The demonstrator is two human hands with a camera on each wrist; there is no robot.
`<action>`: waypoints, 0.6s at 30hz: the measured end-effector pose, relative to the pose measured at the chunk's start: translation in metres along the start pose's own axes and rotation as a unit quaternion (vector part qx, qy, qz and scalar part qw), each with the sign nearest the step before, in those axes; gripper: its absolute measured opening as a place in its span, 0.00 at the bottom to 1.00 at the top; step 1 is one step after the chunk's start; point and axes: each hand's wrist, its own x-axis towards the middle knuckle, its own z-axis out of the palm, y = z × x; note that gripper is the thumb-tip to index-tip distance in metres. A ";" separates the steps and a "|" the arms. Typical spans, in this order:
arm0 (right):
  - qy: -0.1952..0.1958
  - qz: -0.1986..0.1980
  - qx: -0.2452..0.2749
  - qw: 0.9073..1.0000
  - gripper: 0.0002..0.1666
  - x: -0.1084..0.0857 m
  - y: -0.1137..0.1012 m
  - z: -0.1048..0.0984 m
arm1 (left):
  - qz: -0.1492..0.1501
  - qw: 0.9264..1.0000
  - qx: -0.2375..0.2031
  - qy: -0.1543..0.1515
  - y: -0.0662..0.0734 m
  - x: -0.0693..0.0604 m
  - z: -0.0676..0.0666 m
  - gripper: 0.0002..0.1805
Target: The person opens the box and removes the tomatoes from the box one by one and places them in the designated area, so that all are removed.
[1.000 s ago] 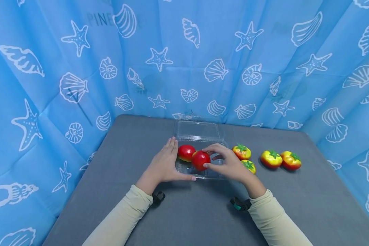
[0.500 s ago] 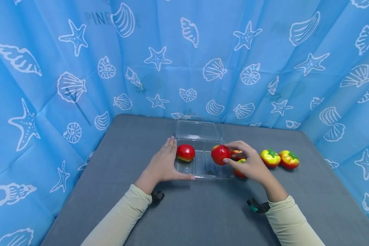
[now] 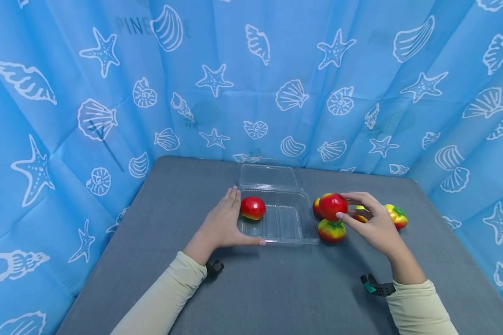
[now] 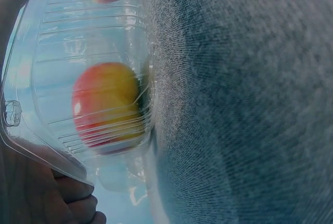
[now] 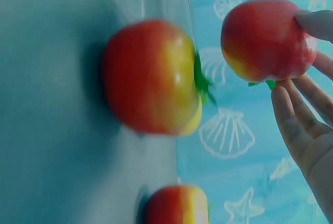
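My right hand [image 3: 373,221] pinches a red toy tomato [image 3: 333,206] between thumb and fingertips, raised right of the clear plastic clamshell container [image 3: 278,241]. In the right wrist view its green calyx points down between the fingers [image 5: 283,107]. My left hand [image 3: 220,223] rests against the container's left front corner, fingers straight along the side and thumb along the front edge. Inside, at the left end, lies another toy tomato [image 3: 253,208], also seen through the plastic wall in the left wrist view. The container's lid [image 3: 268,177] lies open toward the back.
Just right of the container, a red-and-yellow toy tomato [image 3: 332,231] sits in front of another [image 3: 316,208], half covered by the held one. Two more are farther right, one [image 3: 397,216] partly behind my hand. A blue shell-print curtain [image 3: 251,93] borders the grey table [image 3: 276,288].
My right hand has carried the held toy tomato rightward, out of the container and past its right edge. My left hand, the container and the other tomato inside have stayed put.
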 end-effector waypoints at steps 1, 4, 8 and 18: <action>0.005 0.005 -0.002 1.000 0.31 -0.003 0.001 -0.003 | -0.001 1.000 0.000 0.000 0.000 0.000 0.000 0.78; 0.017 0.016 -0.007 1.000 0.32 -0.011 0.006 -0.009 | -0.005 1.000 -0.003 -0.001 0.000 -0.001 0.001 0.78; 0.039 0.024 -0.015 0.999 0.32 -0.020 0.013 -0.015 | -0.007 1.000 -0.002 0.000 0.001 -0.002 0.001 0.78; 0.075 0.042 -0.043 0.995 0.32 -0.038 0.027 -0.031 | -0.001 1.000 0.000 0.002 0.002 -0.001 0.000 0.77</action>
